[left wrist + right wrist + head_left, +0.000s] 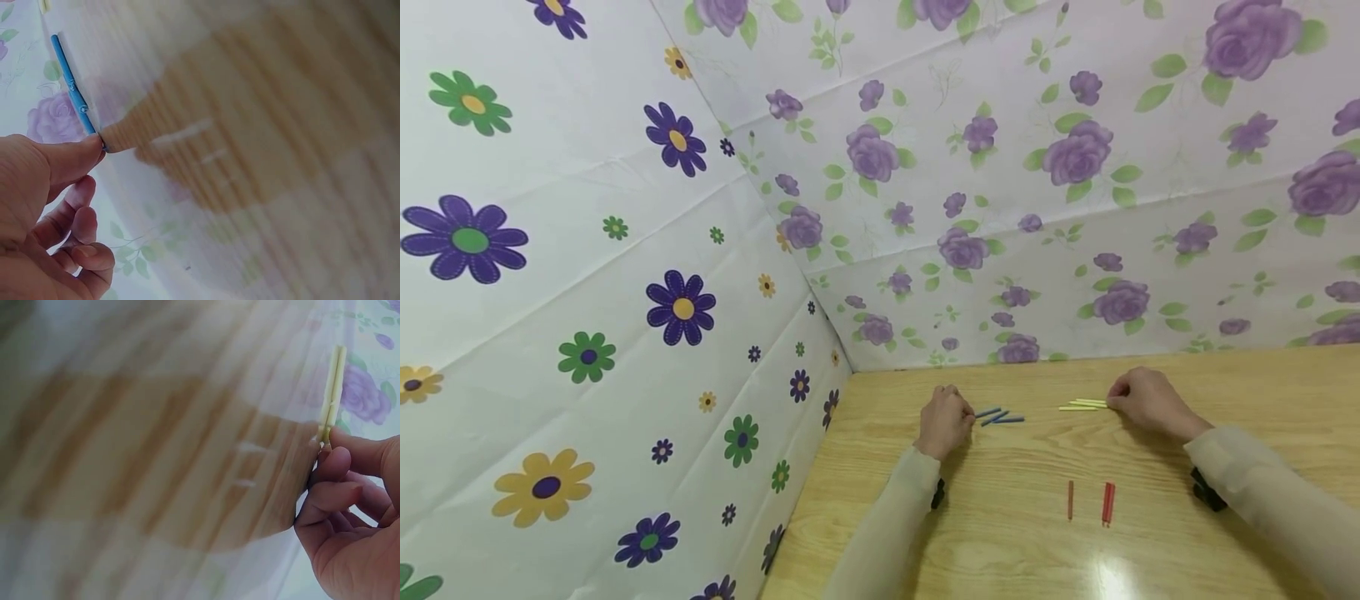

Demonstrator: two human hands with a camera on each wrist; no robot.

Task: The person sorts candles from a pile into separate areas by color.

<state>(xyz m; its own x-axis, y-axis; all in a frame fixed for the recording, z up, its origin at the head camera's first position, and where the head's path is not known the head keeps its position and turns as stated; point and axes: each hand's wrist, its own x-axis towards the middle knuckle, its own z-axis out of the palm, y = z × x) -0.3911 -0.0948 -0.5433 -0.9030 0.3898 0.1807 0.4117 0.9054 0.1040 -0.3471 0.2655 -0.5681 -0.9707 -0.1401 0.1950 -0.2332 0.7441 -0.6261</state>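
Note:
Several thin blue sticks (1009, 419) lie loosely crossed on the wooden table. My left hand (947, 422) pinches the near end of a blue stick (70, 84) between thumb and forefinger, its other fingers curled below. Over to the right, several thin yellow sticks (1081, 406) lie close together, pointing left. My right hand (1152, 403) pinches the right end of the yellow sticks (332, 387) between thumb and forefinger. How many sticks each hand pinches is hidden by the fingers.
Nearer to me, a brownish-red stick (1071, 500) and some bright red sticks (1108, 503) lie lengthwise on the wooden table (1000, 525). A flower-printed sheet (925, 292) stands at the back edge, and another patterned sheet (625, 400) walls the left side.

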